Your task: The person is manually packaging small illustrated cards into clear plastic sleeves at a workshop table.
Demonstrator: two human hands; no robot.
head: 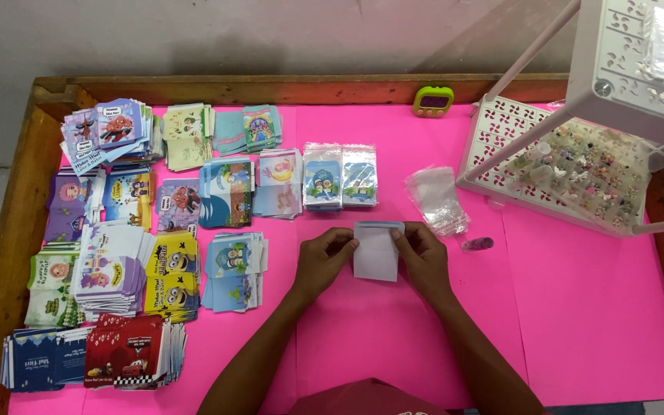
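both hands met mid-table, the left hand point(323, 257) and right hand point(424, 257) pinching closed on opposite edges of a small pale envelope point(376, 252), steadying it flat over the pink table point(578, 307).

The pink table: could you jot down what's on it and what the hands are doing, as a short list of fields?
Surface: pink table with a wooden rim
Left hand: grips the left edge of a small pale envelope
Right hand: grips its right edge
Left side: many stacks of colourful cartoon envelopes
Above the hands: two wrapped packs
Right of those: clear plastic sleeves
Far right: white rack with small trinkets
Back edge: green timer
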